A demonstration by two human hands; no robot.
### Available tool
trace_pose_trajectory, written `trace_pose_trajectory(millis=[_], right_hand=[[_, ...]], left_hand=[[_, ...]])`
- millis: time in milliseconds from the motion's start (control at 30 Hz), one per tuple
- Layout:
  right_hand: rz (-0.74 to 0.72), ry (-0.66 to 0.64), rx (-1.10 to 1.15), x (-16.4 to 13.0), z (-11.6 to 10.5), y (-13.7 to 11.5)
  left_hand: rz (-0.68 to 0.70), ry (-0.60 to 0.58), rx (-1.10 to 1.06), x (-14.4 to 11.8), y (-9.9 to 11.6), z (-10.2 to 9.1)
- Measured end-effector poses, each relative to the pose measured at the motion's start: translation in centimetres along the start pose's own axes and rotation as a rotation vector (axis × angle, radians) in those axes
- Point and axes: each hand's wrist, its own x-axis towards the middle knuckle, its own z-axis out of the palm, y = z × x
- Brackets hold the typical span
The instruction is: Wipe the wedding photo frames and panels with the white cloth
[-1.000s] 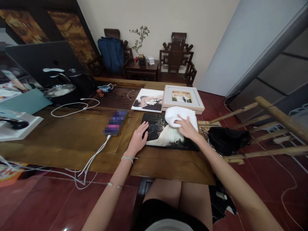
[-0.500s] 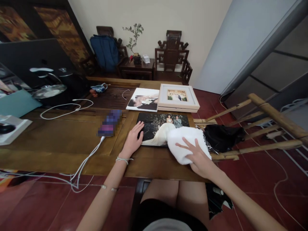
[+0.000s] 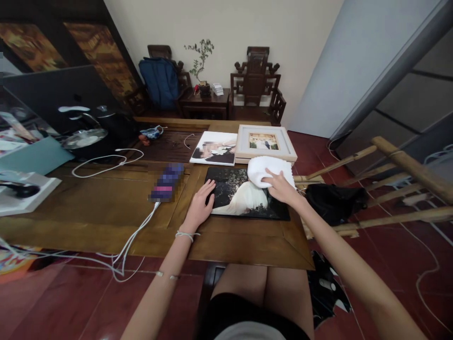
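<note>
A dark wedding photo panel lies flat on the wooden table near its front edge. My left hand rests on the panel's left edge, fingers stretched out and holding nothing. On the panel's upper right part is a white cloth, with my right hand pressing and gripping it. The cloth hides the upper right of the picture and reaches the far edge of the panel. Behind the panel are a white-edged photo print and a pale framed photo.
Left of the panel lies a phone with white cables running off the table's front edge. A glass-lidded pot and a white tray stand farther left. A bamboo rack with a black bag is at the right.
My right hand has pushed the white cloth away from me, from the panel's lower right to its upper right. The lower right corner is now uncovered. My left hand stays on the left edge.
</note>
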Motion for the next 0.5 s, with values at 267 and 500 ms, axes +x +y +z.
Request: trace_pose_trajectory(millis=[267, 500], right_hand=[[-0.147, -0.079, 0.054, -11.5, 1.3, -5.7], [-0.144, -0.158, 0.178, -11.1, 0.5, -6.7]], left_hand=[[0.004, 0.002, 0.010, 0.0, 0.1, 0.1], [-0.005, -0.002, 0.008, 0.0, -0.1, 0.1]])
